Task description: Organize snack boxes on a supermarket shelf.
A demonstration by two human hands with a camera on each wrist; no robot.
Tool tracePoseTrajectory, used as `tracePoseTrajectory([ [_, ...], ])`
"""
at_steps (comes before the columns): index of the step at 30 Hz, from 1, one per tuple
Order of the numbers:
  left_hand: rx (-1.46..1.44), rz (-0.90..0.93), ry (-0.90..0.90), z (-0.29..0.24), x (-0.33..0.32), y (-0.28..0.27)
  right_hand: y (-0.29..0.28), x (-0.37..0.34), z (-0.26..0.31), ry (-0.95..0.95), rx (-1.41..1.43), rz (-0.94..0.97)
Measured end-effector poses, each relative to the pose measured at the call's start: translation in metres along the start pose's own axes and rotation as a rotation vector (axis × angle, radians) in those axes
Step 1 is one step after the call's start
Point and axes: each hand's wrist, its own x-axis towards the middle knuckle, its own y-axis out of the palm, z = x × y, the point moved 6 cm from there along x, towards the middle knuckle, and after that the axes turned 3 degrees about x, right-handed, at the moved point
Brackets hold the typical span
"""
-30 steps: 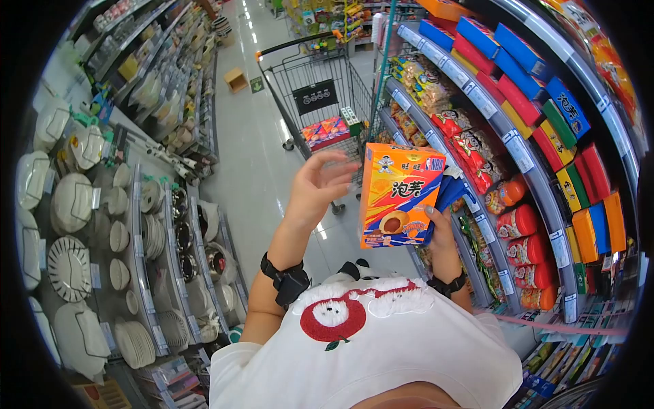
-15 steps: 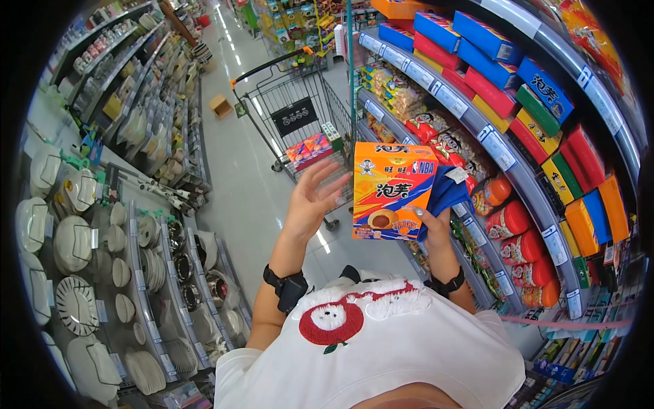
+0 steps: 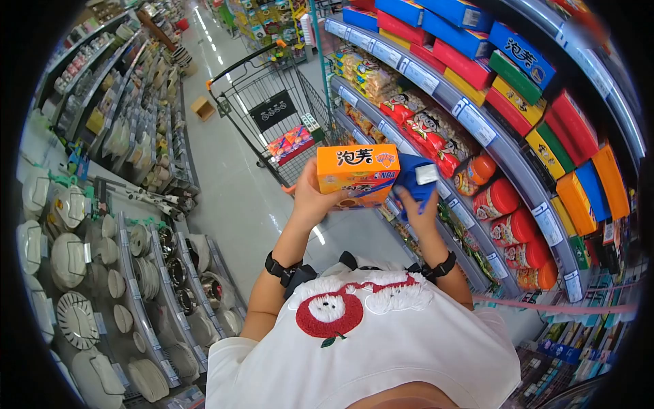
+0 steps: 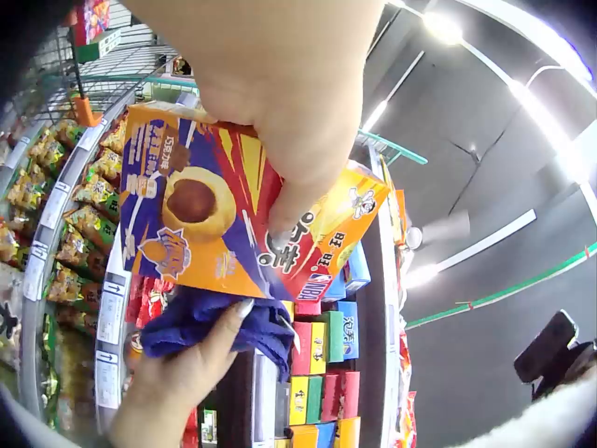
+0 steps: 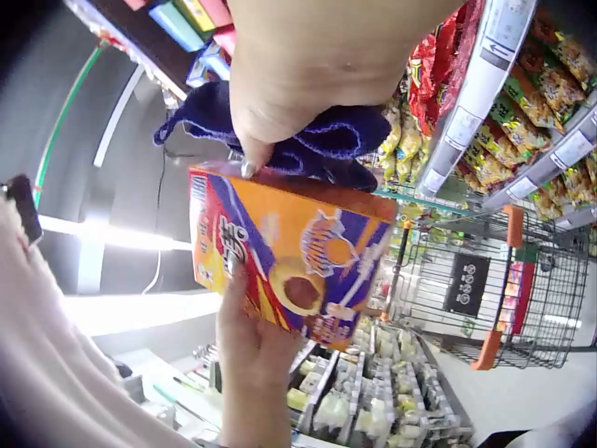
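My left hand (image 3: 315, 198) grips the left side of an orange and purple snack box (image 3: 357, 159), thumb across its front. In the right hand (image 3: 418, 213) is a bunched blue cloth (image 3: 413, 178) with a white label, close against the box's right side. The left wrist view shows the box (image 4: 201, 205) above the cloth (image 4: 224, 329), which the right hand (image 4: 182, 383) pinches. From the right wrist, the left hand (image 5: 254, 350) supports the box (image 5: 294, 252), while the cloth (image 5: 308, 140) lies along its edge.
A shopping cart (image 3: 272, 112) with orange boxes (image 3: 291, 141) in it stands ahead in the aisle. Shelves of colourful boxes (image 3: 521, 102) and red jars (image 3: 512, 226) rise at the right. Plates (image 3: 76, 320) and kitchenware fill the left shelves.
The left hand has come over and taken hold of the box. The box has tilted, showing its top, and the right hand now holds only the cloth. The view has shifted rightward.
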Motion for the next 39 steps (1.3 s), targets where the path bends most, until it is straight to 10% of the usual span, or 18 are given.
tracePoseTrajectory([
  [4,0.373,-0.029,0.094,-0.004,-0.004,0.006,-0.033,-0.010,0.042,-0.208,-0.254,-0.268],
  [7,0.580,-0.037,0.101,-0.007,-0.010,0.017,-0.019,-0.017,0.098,-0.583,-0.046,-0.119],
  [9,0.662,-0.011,0.180,-0.015,-0.018,0.027,0.020,-0.032,0.143,-0.763,-0.559,0.304],
  [22,0.747,-0.127,0.261,-0.053,-0.098,-0.037,0.037,-0.070,0.094,-0.549,-0.437,0.374],
  [25,0.364,-0.180,0.037,-0.050,-0.134,-0.067,0.052,-0.081,0.049,-0.212,0.236,0.395],
  [28,-0.204,-0.233,-0.117,-0.031,-0.178,-0.095,0.086,-0.131,-0.011,0.569,0.725,0.336],
  [30,-0.322,-0.238,-0.225,-0.024,-0.217,-0.101,0.128,-0.180,-0.005,0.821,0.957,0.584],
  [39,-0.563,-0.235,-0.410,0.009,-0.379,-0.136,0.197,-0.348,0.049,0.991,0.899,0.801],
])
